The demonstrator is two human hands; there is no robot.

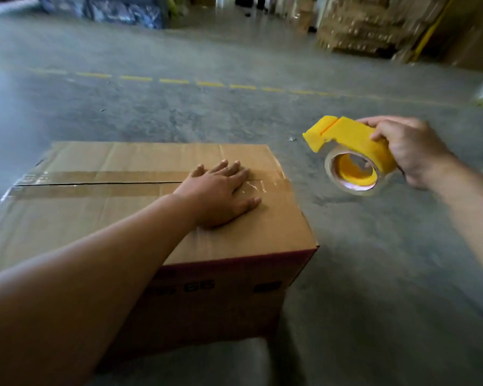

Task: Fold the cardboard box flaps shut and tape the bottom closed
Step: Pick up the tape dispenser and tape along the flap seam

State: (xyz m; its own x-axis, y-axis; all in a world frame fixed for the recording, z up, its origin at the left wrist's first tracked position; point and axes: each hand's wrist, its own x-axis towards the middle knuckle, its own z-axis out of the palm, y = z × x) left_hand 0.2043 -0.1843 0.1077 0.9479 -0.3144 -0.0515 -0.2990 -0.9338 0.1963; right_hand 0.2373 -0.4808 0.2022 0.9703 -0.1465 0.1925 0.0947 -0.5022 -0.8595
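Honestly the cardboard box (140, 218) looks stiff; left hand (221, 193) lies flat, ungripped, right hand (410, 151) clenches tape dispenser (349, 146) beside it.

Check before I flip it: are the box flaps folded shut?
Shut. Both flaps lie flat on the box, meeting at a taped seam; the left hand presses them down.

the left hand (221, 196) lies flat, palm down and fingers spread, on top of the cardboard box (234, 240), its bare forearm stretched across the box; the right hand (410, 151) is held right of the box, fingers wrapped around a yellow tape dispenser (352, 143)
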